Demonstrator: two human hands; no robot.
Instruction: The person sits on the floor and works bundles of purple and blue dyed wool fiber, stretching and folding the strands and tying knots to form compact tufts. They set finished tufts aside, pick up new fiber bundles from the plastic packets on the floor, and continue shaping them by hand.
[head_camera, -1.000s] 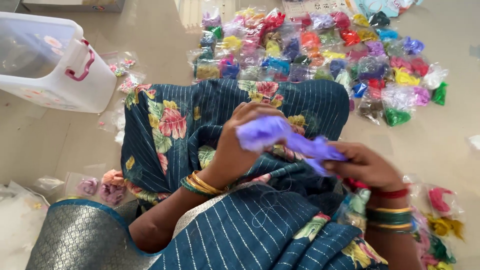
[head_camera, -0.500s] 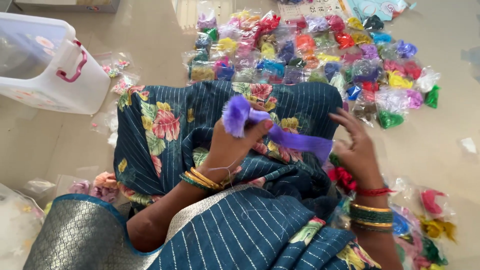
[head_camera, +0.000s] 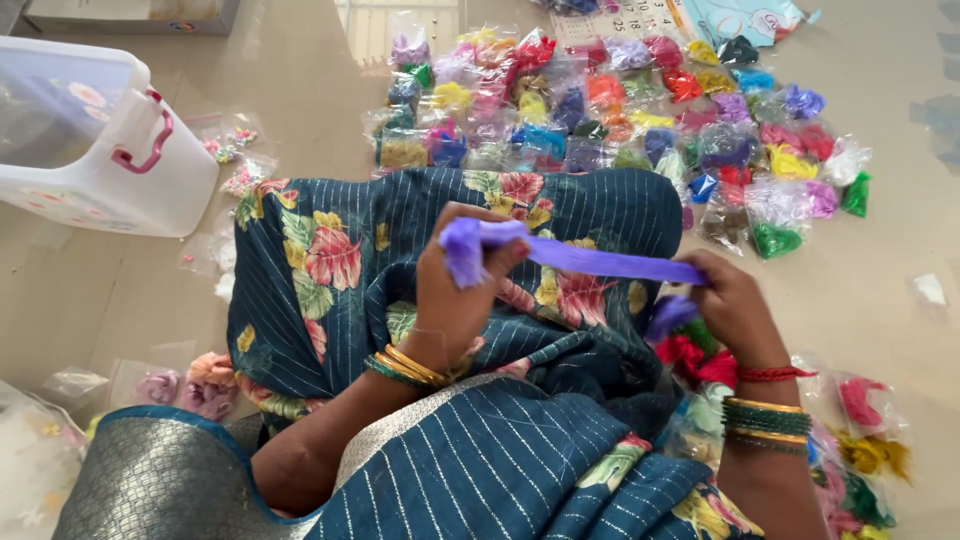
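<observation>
Pale tiled floor (head_camera: 880, 330) spreads under the seated person, with small bags of coloured fabric (head_camera: 620, 110) lying beyond the hands. Left hand (head_camera: 455, 300) pinches a bunched end of the purple fabric strip (head_camera: 600, 260), which runs taut to the right hand (head_camera: 735, 310), closed on its other end over the lap. To my eye, stretching goes best with both pinches firm and the pull even.

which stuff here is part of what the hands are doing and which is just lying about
In hand:
- long purple stretchy fabric strip, pulled taut between left hand and right hand

Lying about:
- white plastic box with pink handle
- spread of small clear bags of coloured fabric
- pink fabric flowers on the floor
</observation>
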